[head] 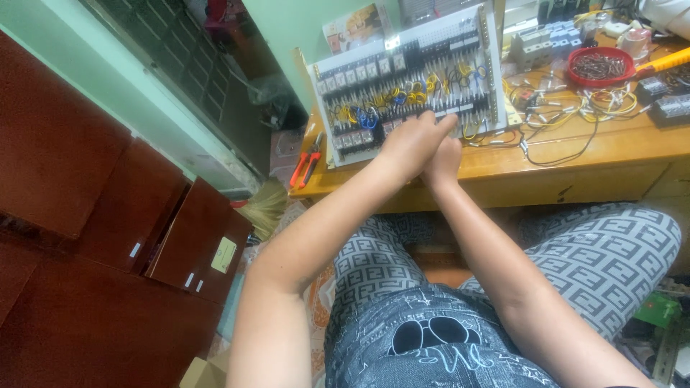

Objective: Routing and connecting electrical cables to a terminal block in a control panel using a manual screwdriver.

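Note:
A white wiring panel (359, 126) leans upright on the wooden desk (611, 147). It carries rows of black and grey relays and loops of yellow and blue wire. My left hand (410, 140) reaches across to the panel's lower edge, and its fingertips touch the bottom terminal row. My right hand (443, 162) sits just below and behind it, pressed against the left hand and partly hidden by it. Whether either hand pinches a wire is hidden.
Red-handled pliers (305, 164) lie at the desk's left end. To the right are loose wires (568, 108), a red bowl of small metal parts (600, 66) and a yellow-handled tool (665, 63). Dark red cabinets (108, 215) stand on the left, with a broom (266, 205) beside them.

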